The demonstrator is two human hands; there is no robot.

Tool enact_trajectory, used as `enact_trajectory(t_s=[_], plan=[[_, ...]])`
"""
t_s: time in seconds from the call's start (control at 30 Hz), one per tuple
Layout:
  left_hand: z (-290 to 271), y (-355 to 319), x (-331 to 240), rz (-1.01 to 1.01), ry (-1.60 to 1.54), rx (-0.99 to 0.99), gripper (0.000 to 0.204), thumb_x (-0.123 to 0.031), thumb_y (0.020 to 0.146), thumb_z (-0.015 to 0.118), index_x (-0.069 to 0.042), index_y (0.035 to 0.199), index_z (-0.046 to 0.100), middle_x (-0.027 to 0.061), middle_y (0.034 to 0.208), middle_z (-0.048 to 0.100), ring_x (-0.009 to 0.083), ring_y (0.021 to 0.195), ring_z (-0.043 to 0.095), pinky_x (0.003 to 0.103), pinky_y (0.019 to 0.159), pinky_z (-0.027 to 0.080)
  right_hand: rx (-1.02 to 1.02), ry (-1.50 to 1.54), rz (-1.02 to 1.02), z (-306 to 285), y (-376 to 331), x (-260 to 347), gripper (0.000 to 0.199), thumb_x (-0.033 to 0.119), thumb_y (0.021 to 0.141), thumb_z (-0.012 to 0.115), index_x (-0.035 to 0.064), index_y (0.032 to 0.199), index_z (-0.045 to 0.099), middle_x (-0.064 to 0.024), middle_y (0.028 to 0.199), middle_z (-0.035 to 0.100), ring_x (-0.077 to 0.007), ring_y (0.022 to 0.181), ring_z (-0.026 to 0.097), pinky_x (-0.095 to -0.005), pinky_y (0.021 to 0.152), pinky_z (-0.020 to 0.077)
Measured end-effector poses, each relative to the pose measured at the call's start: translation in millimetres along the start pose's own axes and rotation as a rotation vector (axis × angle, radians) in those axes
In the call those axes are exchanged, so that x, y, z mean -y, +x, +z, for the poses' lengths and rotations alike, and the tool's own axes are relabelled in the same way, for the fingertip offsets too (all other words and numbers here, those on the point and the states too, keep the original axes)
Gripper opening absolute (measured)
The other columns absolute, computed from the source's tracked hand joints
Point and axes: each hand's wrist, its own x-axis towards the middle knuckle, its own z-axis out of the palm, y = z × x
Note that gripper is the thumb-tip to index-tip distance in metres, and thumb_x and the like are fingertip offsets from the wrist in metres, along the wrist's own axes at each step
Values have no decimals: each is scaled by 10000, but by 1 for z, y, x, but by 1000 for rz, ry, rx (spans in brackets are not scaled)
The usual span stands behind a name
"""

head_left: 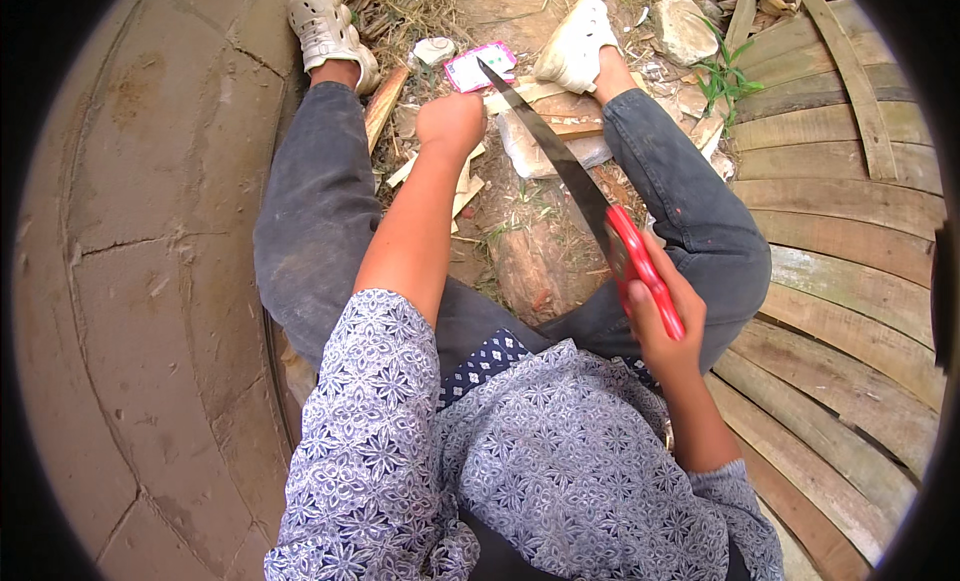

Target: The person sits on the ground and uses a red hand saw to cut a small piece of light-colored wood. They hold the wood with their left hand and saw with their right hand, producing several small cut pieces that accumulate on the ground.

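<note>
My right hand (pixel 668 316) is wrapped round the red handle of a handsaw (pixel 558 153). The saw's long dark blade slants up and to the left, its tip over a pink-edged card or packet (pixel 478 69) on the ground. Out in front, my left hand (pixel 452 123) is closed in a fist, a little left of the blade and apart from it. Whatever the fist may hold is hidden under the fingers. Thin pale wood strips (pixel 466 193) show just below it. Beneath the blade lie a whitish block (pixel 522 146) and a piece of brown wood (pixel 575 129).
Wooden slats (pixel 840 196) lie side by side along the right, with a loose batten (pixel 850 76) across them. A cracked grey-brown slab (pixel 150 281) fills the left. A pale rock (pixel 685 31) sits at the far right, near wood scraps and dry grass. My legs are spread on either side.
</note>
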Motion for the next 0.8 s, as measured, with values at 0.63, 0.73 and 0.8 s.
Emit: enact_trajectory(t_s=[0.63,0.73,0.8], plan=[[16,0,-9,117,55,-87,193,-155,868,552,-101,895,736,163,893,730,316,849,723,456,718,573,-70,176,-102,71,109,-41,459,94,931,641,5,1372,548,-78,1024,683,-60,795,573,-227,709,474],[18,1,3,59,32,-82,178,-183,864,571,-110,895,730,154,882,730,319,839,721,454,701,573,-30,60,-109,52,80,-25,460,117,939,642,-3,1372,546,-117,1134,680,-85,920,605,-242,816,481],[19,-1,6,20,-1,-80,166,-199,858,588,-106,896,720,144,876,732,317,823,722,449,692,573,-17,43,-74,29,39,-19,462,132,942,642,-5,1373,545,-136,1189,669,-100,985,609,-253,871,474]])
